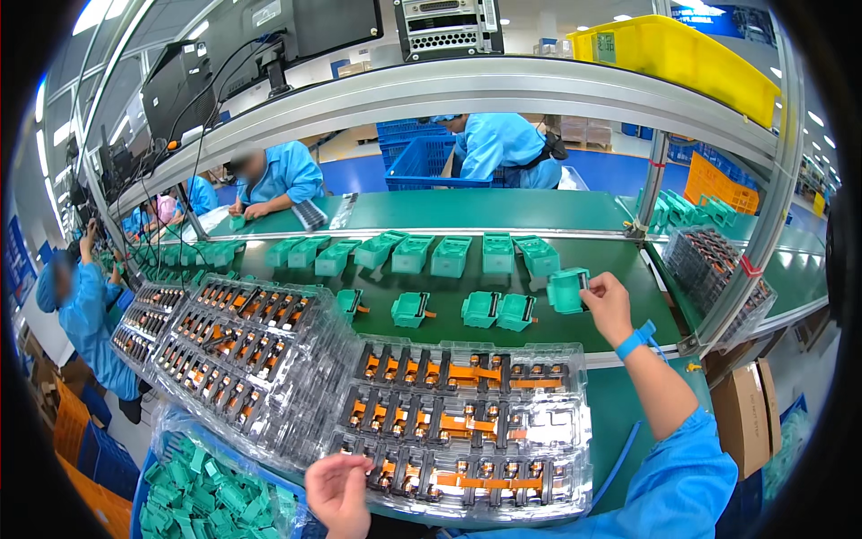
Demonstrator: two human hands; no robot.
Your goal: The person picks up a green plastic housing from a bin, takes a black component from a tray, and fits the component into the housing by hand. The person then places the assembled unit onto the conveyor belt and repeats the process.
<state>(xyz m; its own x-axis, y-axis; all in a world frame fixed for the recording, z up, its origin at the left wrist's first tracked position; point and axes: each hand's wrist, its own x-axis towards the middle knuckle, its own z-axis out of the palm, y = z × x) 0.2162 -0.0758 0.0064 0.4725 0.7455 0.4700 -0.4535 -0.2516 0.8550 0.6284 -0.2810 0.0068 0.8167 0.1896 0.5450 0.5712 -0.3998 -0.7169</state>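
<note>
My right hand (611, 307) pinches the edge of a green plastic housing (564, 293) over the dark green belt. A wrist strap (636, 340) in blue circles that wrist. My left hand (338, 492) is at the near edge of a clear plastic tray (582, 449), fingers curled and fingertips together; whatever they may hold is too small to make out. Rows of small black parts with orange flat cables (467, 370) fill much of this tray. Several green housings with dark inserts, such as this housing (410, 308), lie on the belt, some with orange tabs sticking out.
Stacked part trays (224, 346) stand at left, above a blue bin (144, 512) of loose green pieces (202, 485). A row of green housings (410, 253) lines the far belt. A metal frame (431, 90) crosses overhead; co-workers in blue (503, 148) are beyond it.
</note>
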